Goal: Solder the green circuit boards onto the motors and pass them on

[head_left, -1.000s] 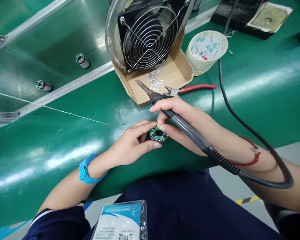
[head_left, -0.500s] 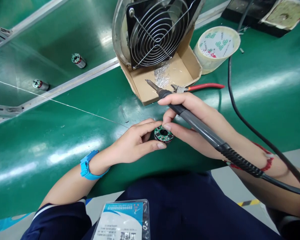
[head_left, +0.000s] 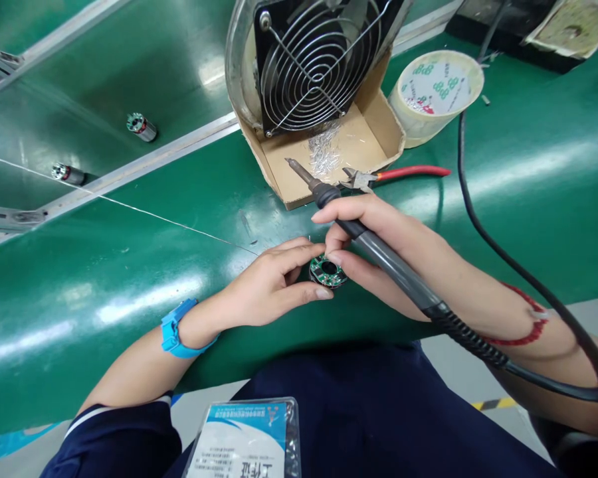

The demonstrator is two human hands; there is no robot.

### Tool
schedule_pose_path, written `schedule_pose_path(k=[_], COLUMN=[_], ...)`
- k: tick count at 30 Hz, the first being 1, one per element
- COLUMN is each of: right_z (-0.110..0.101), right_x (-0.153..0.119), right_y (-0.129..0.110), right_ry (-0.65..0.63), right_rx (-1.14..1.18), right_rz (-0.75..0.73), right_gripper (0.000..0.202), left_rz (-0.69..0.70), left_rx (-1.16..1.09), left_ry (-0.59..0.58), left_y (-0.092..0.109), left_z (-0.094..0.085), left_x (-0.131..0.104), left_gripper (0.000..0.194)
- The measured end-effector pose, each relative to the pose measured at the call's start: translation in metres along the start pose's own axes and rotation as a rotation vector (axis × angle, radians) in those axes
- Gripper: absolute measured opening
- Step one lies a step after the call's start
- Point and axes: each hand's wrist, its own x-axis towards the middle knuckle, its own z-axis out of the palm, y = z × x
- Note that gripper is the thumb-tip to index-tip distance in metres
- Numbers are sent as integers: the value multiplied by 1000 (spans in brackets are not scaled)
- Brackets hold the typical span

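Between the thumb and fingers of my left hand [head_left: 274, 285] sits a small round part with a green circuit board [head_left: 323, 275] on top and a dark hole in its middle. My right hand [head_left: 393, 245] is wrapped round a soldering iron [head_left: 389, 255], whose tip points up and left over a cardboard tray. The thumb and a bent finger of that hand also meet at the board's upper edge; what they pinch there is too small to tell. A thin solder wire [head_left: 179, 224] runs from the far left to behind my left hand.
A fan with a wire guard [head_left: 315, 83] stands behind the cardboard tray [head_left: 279, 176], which holds metal clippings [head_left: 323, 151]. Red-handled cutters [head_left: 361, 179] lie beside a tape roll [head_left: 401, 123]. Two small motors [head_left: 142, 127] stand beyond the metal rail. A black cable [head_left: 471, 199] crosses at right.
Both motors beyond the rail have shifted left. My right hand and the soldering iron have tilted and moved slightly, with the thumb still at the board. My left hand stays almost in place.
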Motion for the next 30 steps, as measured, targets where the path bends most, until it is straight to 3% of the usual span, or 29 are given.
schedule_pose_path(k=[4,7,10,14,16,18,22,23,26,28,30], right_z=[2,10,22,30,30,28,30,31,35,36,37], right_x=[-7,-16,-24,-25,-21,-17,-13,-13,-15,-16,-16], right_y=[4,5,7,18,26,35,45,47,49,50,51], right_ry=[33,180,230,180,147,115,94,101,139,151,154], right_rx=[-28,-76,-261,-595,-719,-745,-608,-599,-605,-596,-580], right_rz=[-34,8,16,-54,-70,-85,-126,-132,-143,-137,-122], right_gripper=[37,48,60,45,39,37,41,42,44,41,38], left_rz=[-8,-58,-103,-220,-257,-266,-327,-397,-466,-468,-453], left_rx=[23,61,207,296,240,245,561,616,618,606,600], left_ry=[11,59,134,156,250,457,1098,1189,1224,1200,1157], left_y=[-1,-1,1,4,0,-14,-71,-87,-122,-130,-129], left_z=[0,1,6,-3,-27,-68,-177,-202,-253,-265,-259], left_x=[1,3,3,0,0,0,-6,-8,-14,-14,-12], left_gripper=[41,41,32,39,43,35,20,19,24,23,20])
